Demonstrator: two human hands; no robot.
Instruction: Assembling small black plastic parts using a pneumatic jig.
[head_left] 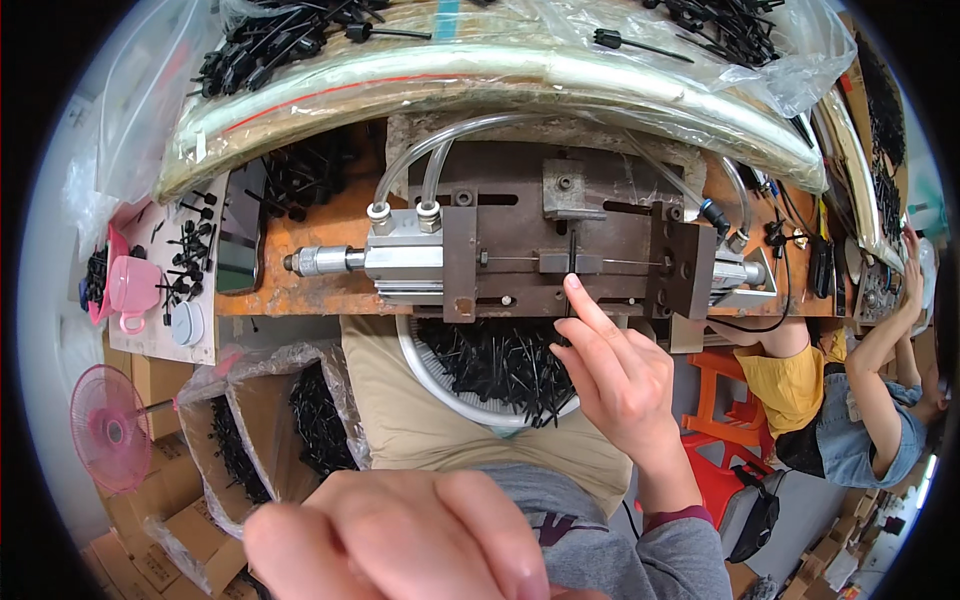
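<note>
My right hand (625, 385) reaches up to the dark metal fixture (515, 225), its index finger stretched out and its other fingers loosely bent. That fingertip touches a thin black piece (573, 256) standing in the small central block (553, 263). Thin rods run to the block from both sides. Large and close at the bottom, my left hand (400, 535) is closed with its fingers curled. Whatever it may hold is hidden. A white round basket (425, 383), full of black stemmed plastic parts (505, 365), sits on my lap below the fixture.
Silver pneumatic cylinders (405, 262) with clear hoses (432, 180) flank the fixture. A plastic-wrapped padded edge (480, 80) curves behind it, with black parts piled beyond. At left are a pink cup (135, 288), pink fan (112, 428) and lined cartons (265, 400). A co-worker (870, 400) sits at right.
</note>
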